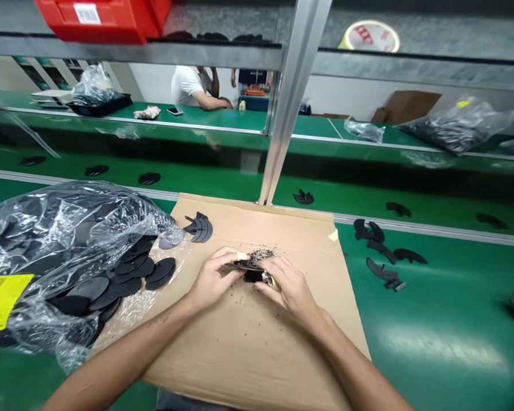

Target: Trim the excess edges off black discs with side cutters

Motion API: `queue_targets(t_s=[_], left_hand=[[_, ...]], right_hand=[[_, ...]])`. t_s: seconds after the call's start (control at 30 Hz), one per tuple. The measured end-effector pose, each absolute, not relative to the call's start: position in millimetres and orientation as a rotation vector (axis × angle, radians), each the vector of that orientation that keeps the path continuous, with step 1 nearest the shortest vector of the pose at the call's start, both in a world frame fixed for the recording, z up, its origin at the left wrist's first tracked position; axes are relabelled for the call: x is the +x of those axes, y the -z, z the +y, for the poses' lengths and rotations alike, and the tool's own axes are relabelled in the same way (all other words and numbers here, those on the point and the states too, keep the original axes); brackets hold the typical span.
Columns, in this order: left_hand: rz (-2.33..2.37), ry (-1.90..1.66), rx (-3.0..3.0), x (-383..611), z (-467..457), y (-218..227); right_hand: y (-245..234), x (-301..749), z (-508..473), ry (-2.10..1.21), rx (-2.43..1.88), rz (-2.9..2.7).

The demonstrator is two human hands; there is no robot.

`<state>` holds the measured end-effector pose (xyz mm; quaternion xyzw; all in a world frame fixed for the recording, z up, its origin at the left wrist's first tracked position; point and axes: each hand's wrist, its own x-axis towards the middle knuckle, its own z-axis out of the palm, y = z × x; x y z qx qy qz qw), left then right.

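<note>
Over the cardboard sheet (257, 354), my left hand (212, 279) pinches the left side of a thin black plastic piece (247, 265), seen nearly edge-on. A pale wrap (241, 256) covers one of its fingertips. My right hand (291, 285) is closed at the right side of the same piece. Between its thumb and fingers shows a small tool (268, 278), metallic with a yellowish part; its kind is mostly hidden. Black crumbs (261, 255) lie heaped just beyond the piece, with more scattered below my hands. A stack of curved black parts (200, 227) rests at the sheet's upper left.
A clear plastic bag (77, 211) spills black oval discs (128, 268) at left. Loose curved parts (383, 248) lie on the green table (428, 337). A metal post (289, 103) rises ahead, under a shelf with a red bin (107, 20). A person (192, 85) sits beyond.
</note>
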<state>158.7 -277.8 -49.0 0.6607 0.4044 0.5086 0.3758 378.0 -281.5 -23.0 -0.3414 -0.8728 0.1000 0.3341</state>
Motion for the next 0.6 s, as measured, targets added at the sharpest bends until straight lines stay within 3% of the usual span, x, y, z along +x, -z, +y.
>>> queue_targets(t_s=[0.13,0.4,0.6], left_hand=[[1.069,-1.288,1.647,159.9,-276.5,50.3],[1.098,-1.270,1.548,166.2,-283.0,52.6],[1.043,-1.346,1.745,155.8,-278.8,51.7]], right_hand=[[26.1,395.9,-279.2,-0.247,-1.140,-2.191],[16.0,400.4,-294.2,-0.656,-1.346,-2.139],[23.4,398.6,-286.1,-0.418,-1.259,-2.061]])
